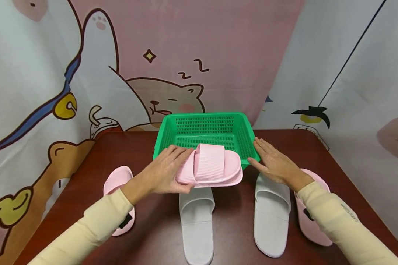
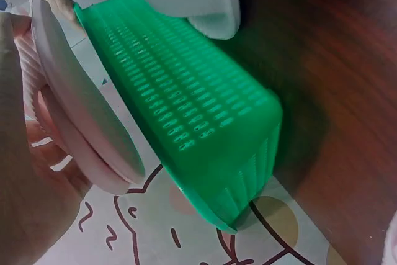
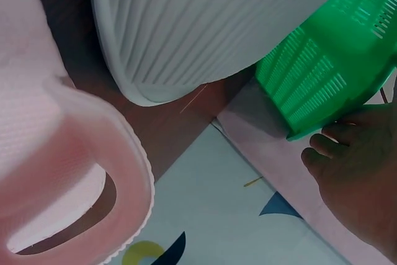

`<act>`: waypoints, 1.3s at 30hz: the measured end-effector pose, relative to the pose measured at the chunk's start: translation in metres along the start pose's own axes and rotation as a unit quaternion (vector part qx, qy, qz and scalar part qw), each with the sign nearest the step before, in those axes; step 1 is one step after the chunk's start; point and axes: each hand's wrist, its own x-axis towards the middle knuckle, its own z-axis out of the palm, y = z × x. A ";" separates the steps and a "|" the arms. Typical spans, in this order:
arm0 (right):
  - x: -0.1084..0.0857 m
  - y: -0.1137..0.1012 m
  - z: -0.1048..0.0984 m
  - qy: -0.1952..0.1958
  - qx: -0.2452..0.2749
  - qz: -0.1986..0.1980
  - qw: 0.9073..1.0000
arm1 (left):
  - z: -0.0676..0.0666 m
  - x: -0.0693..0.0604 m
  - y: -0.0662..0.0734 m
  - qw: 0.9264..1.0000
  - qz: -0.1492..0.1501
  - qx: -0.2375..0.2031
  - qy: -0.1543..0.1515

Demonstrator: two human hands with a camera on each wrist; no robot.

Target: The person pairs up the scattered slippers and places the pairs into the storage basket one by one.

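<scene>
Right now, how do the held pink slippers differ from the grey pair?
The held pink slippers are aloft in the left hand's grip; the grey slippers rest on the table. The held pair is stacked, the grey pair spaced apart. Both pairs have broad straps.

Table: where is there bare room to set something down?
Bare table shows between left grey slipper and right grey slipper, between left grey slipper and left pink slipper, and left of the basket. Crowded: at right, where right pink slipper and right grey slipper lie close; before the basket, where the left hand holds a pink pair.
</scene>
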 end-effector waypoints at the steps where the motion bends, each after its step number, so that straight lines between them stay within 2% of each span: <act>1: 0.000 0.000 0.001 -0.003 0.001 0.000 1.000 | 0.001 0.003 -0.001 1.000 -0.003 -0.002 -0.002; 6: 0.000 0.000 0.002 -0.009 0.002 0.000 1.000 | 0.006 0.021 -0.012 1.000 -0.018 -0.006 -0.018; 12: 0.001 -0.001 -0.003 -0.015 -0.003 -0.002 1.000 | 0.011 0.042 -0.028 0.997 -0.053 -0.021 -0.042; 17: 0.004 -0.002 -0.008 -0.018 -0.013 -0.002 1.000 | 0.012 0.057 -0.041 0.993 -0.090 -0.058 -0.057; 22: 0.004 -0.004 -0.011 -0.024 -0.013 0.003 1.000 | 0.021 0.070 -0.051 0.979 -0.139 -0.112 -0.097; 26: 0.001 -0.005 -0.012 -0.027 -0.015 0.008 0.999 | 0.039 0.078 -0.059 0.970 -0.143 -0.137 -0.141; 30: 0.000 -0.006 -0.012 -0.025 -0.016 0.009 1.000 | 0.061 0.084 -0.063 0.962 -0.137 -0.120 -0.205; 34: 0.002 -0.006 -0.011 -0.017 -0.016 0.008 1.000 | 0.073 0.086 -0.066 0.947 -0.142 -0.085 -0.276; 37: 0.001 -0.006 -0.010 -0.010 -0.016 0.006 1.000 | 0.077 0.088 -0.066 0.936 -0.159 -0.079 -0.305; 39: 0.001 -0.007 -0.009 -0.004 -0.017 0.003 1.000 | 0.076 0.090 -0.067 0.931 -0.171 -0.087 -0.310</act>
